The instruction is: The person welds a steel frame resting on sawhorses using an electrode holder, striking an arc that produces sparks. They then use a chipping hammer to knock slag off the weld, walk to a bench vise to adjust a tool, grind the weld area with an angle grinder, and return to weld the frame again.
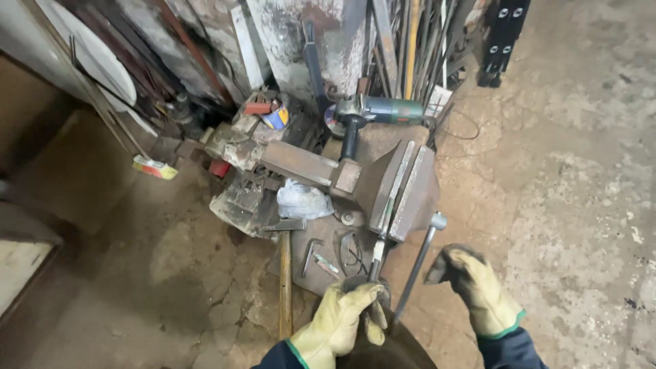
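Flat metal strip (380, 236) clamped in vise (403, 188), long axis running from the jaws down toward left hand (339, 321), closed around its near end. Right hand (478, 287) just right of the slanting vise handle (415, 266), fingers curled, apparently holding nothing. Strip's gripped end hidden by glove; lower frame cuts off both forearms.

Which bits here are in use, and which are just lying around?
In use:
- left hand, gloved, gripping the metal strip
- bench vise, strip between its jaws
- right hand, gloved, beside the vise handle

Lying about:
- angle grinder
- hammer
- plastic bag
- paint tin
- steel bars leaning against the wall
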